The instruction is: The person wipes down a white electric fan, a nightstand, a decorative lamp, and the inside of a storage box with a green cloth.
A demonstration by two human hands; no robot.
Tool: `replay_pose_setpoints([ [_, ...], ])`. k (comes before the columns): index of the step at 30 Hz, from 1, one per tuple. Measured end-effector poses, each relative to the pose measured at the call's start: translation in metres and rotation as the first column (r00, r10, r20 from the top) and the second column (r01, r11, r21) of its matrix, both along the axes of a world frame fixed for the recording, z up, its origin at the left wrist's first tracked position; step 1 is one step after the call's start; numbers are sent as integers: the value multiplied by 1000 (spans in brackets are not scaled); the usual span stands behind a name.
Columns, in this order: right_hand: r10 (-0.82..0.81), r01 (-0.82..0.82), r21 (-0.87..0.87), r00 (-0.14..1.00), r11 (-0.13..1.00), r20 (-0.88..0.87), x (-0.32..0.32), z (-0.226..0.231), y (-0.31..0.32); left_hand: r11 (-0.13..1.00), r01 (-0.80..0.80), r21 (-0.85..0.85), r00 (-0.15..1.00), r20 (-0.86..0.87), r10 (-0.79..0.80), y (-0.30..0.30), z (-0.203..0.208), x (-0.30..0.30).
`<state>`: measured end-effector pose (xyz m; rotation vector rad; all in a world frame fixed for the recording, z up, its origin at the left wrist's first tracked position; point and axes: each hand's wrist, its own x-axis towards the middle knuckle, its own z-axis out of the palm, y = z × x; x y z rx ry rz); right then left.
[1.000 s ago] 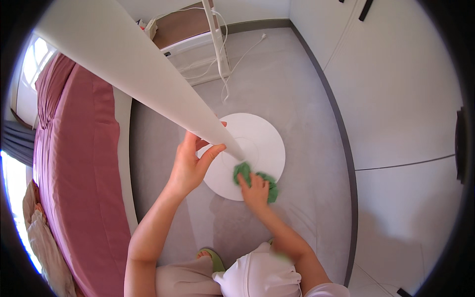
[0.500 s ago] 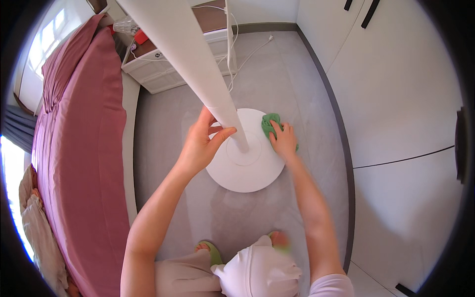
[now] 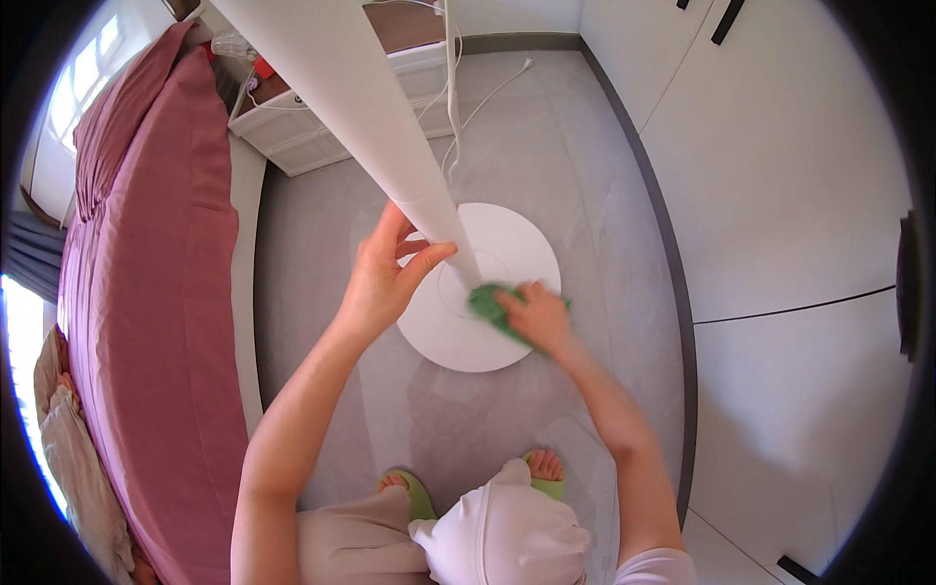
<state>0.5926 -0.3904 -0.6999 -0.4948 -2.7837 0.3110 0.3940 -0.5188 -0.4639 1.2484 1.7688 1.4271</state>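
A thick white pole (image 3: 390, 132) rises at a slant from a round white base (image 3: 429, 336) on the floor. My left hand (image 3: 390, 268) grips the lower part of the pole, thumb on the near side and the other fingers partly hidden behind it. My right hand (image 3: 536, 317) is slightly blurred and presses a crumpled green cloth (image 3: 492, 307) on the base, close to the foot of the pole.
A bed with a pink cover (image 3: 161, 302) runs along the left. Behind the base stands a white cabinet (image 3: 307, 146) with white cables (image 3: 487, 97) trailing onto the grey floor (image 3: 604, 244). White wardrobe doors (image 3: 780, 214) line the right. My green slippers (image 3: 419, 497) are near the bottom.
My right hand has moved the green cloth from the far right rim of the base nearer and leftward, toward the pole's foot. My left hand keeps its hold; the view has shifted slightly.
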Motion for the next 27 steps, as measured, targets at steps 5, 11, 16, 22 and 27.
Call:
replay_pose_setpoints([
  [5, -426, 459, 72, 863, 885, -270, -10, -21, 9, 1000, -11, 20, 999, 33, 10, 3, -1, 2],
  [11, -262, 263, 62, 965, 963, -23, -34, -37, -135, 999, -41, 24, 999, 29, 40, 3, -2, 3],
  [16, 141, -184, -271, 975, 945, -170, -45, -9, -153, 1000, 22, -16, 1000, 11, -22, -1, -7, -4],
  [22, -393, 143, -709, 897, 690, -201, -42, 24, -113, 989, -56, -139, 964, -265, 17, -67, -88, -20],
  [27, -264, 116, -588, 949, 800, -172, -29, 11, -97, 959, -74, -275, 894, -445, -58, -100, -177, 11],
])
